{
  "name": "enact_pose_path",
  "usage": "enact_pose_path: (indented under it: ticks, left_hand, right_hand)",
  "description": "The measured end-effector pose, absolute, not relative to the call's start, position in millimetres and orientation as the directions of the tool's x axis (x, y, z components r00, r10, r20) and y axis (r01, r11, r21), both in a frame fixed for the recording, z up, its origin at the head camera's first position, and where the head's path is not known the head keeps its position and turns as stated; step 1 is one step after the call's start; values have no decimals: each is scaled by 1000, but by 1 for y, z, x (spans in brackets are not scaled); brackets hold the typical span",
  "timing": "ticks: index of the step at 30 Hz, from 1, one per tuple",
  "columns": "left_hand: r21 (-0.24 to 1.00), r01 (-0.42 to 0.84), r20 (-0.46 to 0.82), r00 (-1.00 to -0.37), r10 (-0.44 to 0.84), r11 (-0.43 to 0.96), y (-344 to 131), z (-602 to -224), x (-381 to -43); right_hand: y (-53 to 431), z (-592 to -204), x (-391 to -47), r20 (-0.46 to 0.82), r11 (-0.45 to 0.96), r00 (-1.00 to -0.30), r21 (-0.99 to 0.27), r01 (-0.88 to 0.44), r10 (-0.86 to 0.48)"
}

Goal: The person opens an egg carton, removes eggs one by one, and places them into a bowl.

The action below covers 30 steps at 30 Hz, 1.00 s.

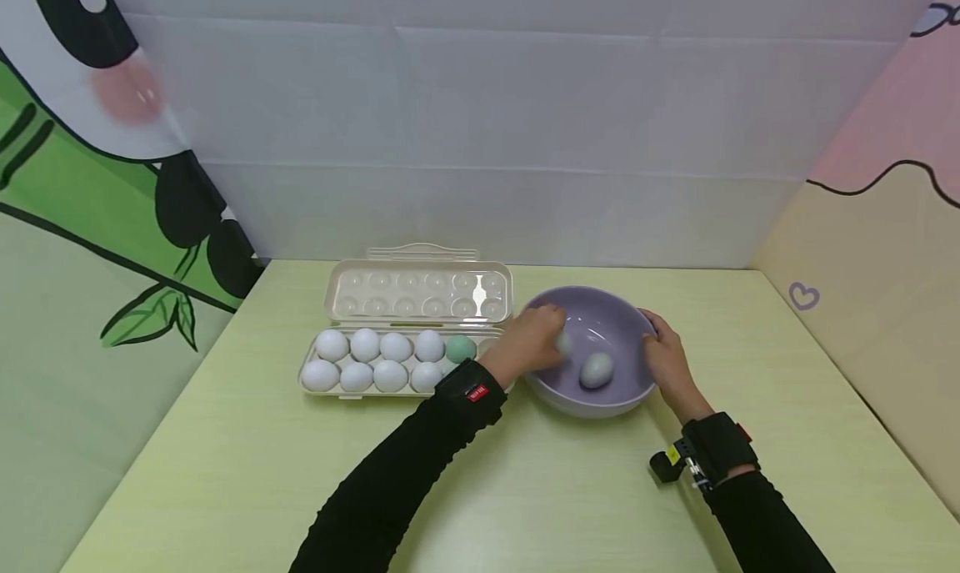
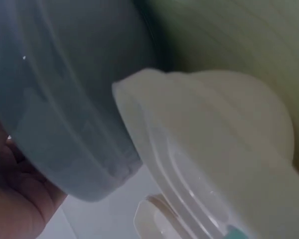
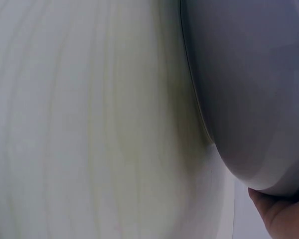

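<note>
My left hand (image 1: 528, 339) reaches over the near-left rim of the purple bowl (image 1: 555, 389). Its curled fingers hold a pale egg (image 1: 564, 345), blurred and partly hidden by the hand. Another pale egg (image 1: 596, 370) lies on the bowl's floor. At the bowl's right rim, my right hand (image 1: 667, 360) grips the edge, thumb and fingers about it. Left of the bowl stands the opened egg carton (image 1: 405, 285), holding several white eggs (image 1: 395, 347) and a green egg (image 1: 460, 349). My left forearm covers part of its right end. Bowl wall (image 2: 79, 99) and carton (image 2: 214, 114) fill the left wrist view.
The light wooden table (image 1: 562, 490) carries the bowl and carton. A pale cloth backdrop (image 1: 465, 106) rises behind it, and printed panels flank both sides. A small black camera (image 1: 666, 466) juts from my right wrist, low over the table.
</note>
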<state>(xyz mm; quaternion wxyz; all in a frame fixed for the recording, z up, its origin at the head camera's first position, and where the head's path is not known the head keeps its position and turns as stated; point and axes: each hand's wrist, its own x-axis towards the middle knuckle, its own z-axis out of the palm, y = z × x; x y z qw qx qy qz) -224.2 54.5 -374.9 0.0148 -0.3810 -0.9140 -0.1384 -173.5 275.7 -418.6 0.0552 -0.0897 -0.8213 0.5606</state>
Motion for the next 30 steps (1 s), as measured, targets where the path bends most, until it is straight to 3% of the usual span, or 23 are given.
enact_pose_path:
  ticks: [19, 30]
  left_hand:
    - [169, 620, 46, -782, 622, 767, 63, -393, -221]
    - [109, 591, 59, -806, 588, 799, 68, -395, -218]
  right_hand:
    - [273, -419, -173, -3, 352, -977, -933, 80, 214]
    - [274, -417, -173, -6, 352, -979, -933, 79, 203]
